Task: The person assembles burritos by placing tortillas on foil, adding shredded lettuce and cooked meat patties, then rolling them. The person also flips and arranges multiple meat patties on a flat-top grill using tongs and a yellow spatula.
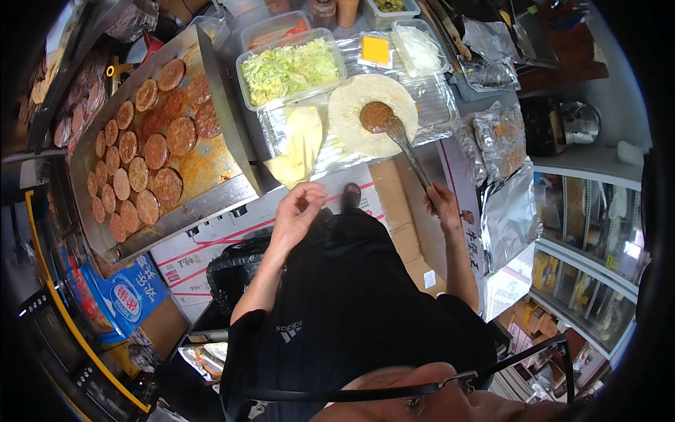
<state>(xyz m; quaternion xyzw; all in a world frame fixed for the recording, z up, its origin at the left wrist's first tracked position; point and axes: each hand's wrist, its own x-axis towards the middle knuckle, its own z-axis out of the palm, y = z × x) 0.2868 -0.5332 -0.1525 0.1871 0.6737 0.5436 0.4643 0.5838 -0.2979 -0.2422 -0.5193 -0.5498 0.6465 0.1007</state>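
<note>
Right hand (441, 202) grips a stiff metal spatula (406, 146) by its handle end, resting a soft, crumbly patty (376, 116) on a floppy tortilla (373, 112); left hand (299, 211) hangs loosely curled, empty

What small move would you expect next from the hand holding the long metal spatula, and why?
Probably tilting or sliding the long metal spatula out from under the round brown patty. The right hand holds its handle, and its blade sits with the patty over the middle of the round pale flatbread, while the left hand is empty.
</note>
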